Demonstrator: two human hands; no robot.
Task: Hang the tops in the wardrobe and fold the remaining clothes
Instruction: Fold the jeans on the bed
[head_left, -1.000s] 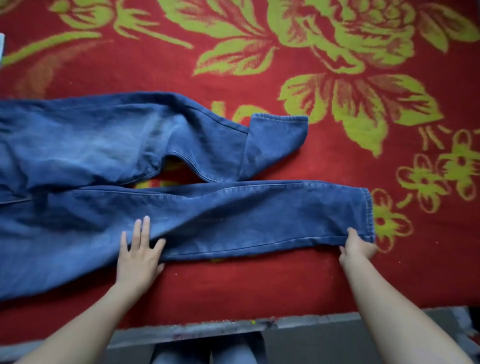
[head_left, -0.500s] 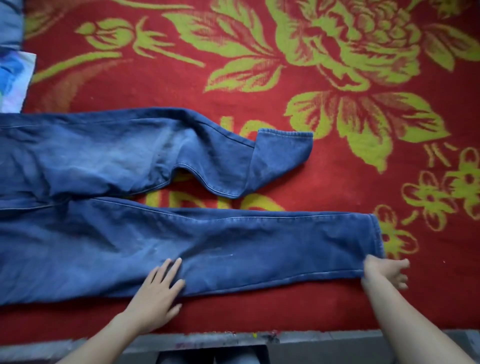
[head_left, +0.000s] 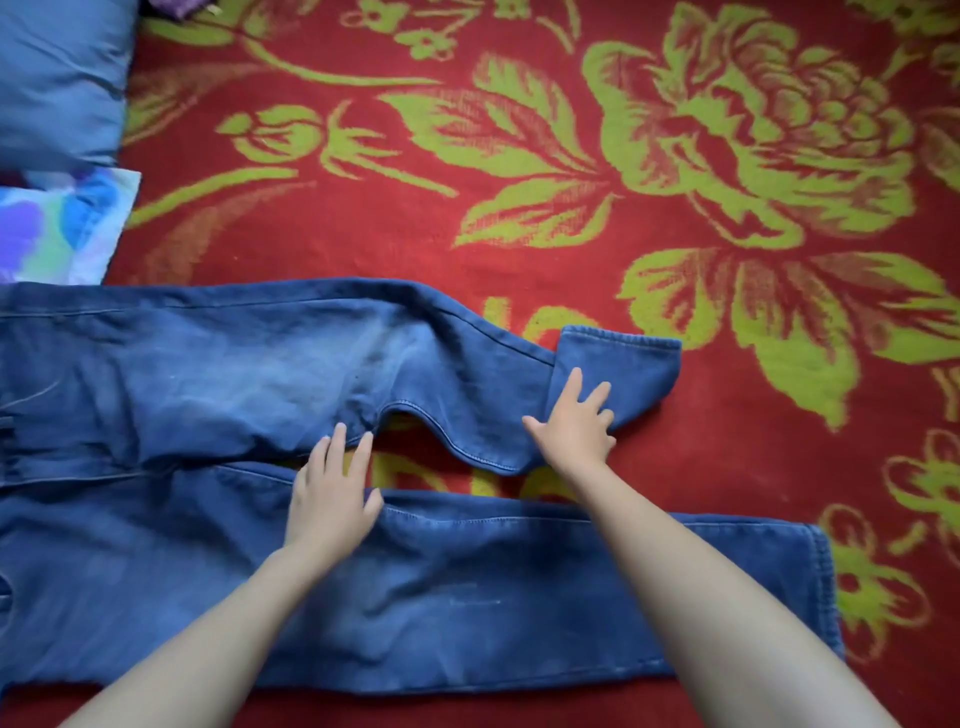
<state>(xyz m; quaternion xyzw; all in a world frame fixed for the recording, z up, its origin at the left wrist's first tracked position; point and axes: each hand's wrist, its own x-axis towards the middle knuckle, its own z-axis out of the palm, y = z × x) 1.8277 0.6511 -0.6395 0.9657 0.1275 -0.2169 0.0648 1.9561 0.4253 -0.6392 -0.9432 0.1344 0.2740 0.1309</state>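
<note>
A pair of blue jeans (head_left: 218, 384) lies flat on the red flowered blanket (head_left: 519, 249), waist off the left edge and legs pointing right. The near leg is stretched out straight. The far leg bends, and its cuff (head_left: 623, 369) is folded back on itself. My left hand (head_left: 330, 499) rests flat with straight fingers at the crotch, its fingertips on the far leg's inner seam. My right hand (head_left: 574, 423) lies with spread fingers on the far leg, just where the cuff folds over.
A blue cushion or folded cloth (head_left: 57, 78) sits at the far left, with a white cloth printed in blue, purple and green (head_left: 57, 228) just below it. The blanket stretches wide beyond and to the right of the jeans.
Both hands left the near leg's lower edge and moved up: the left to the crotch, the right from the near cuff to the far leg's folded cuff. The view moved closer.
</note>
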